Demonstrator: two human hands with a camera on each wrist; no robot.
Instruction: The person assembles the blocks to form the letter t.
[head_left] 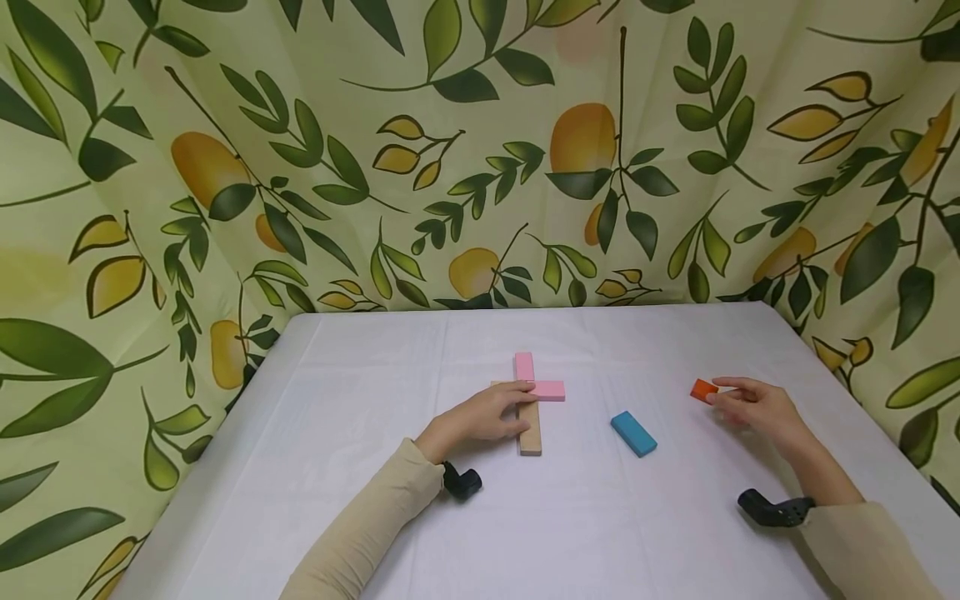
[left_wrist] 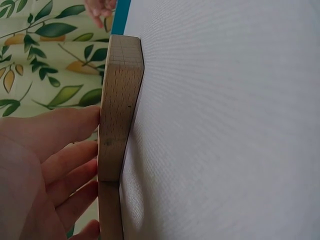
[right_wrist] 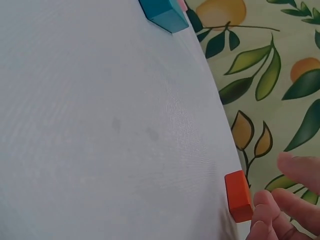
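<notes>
My left hand [head_left: 498, 412] rests with extended fingers on a cross-shaped layout of flat blocks. A plain wooden block [head_left: 530, 439] forms its near arm; one pink block [head_left: 523, 364] points away and another pink block [head_left: 551, 391] points right. Under the fingers, a further wooden block [left_wrist: 110, 207] is mostly hidden, end to end with the near one in the left wrist view. Over on the right, my right hand [head_left: 757, 408] has its loosely extended fingertips right at an orange block [head_left: 703, 391]; in the right wrist view, the fingers [right_wrist: 265, 200] lie beside that block, not around it.
A blue block [head_left: 633, 433] lies slanted between the hands, right of the cross. White cloth covers the table [head_left: 337, 467], whose far edge meets a leaf-and-fruit patterned curtain [head_left: 480, 208]. Each wrist wears a black camera mount [head_left: 776, 508].
</notes>
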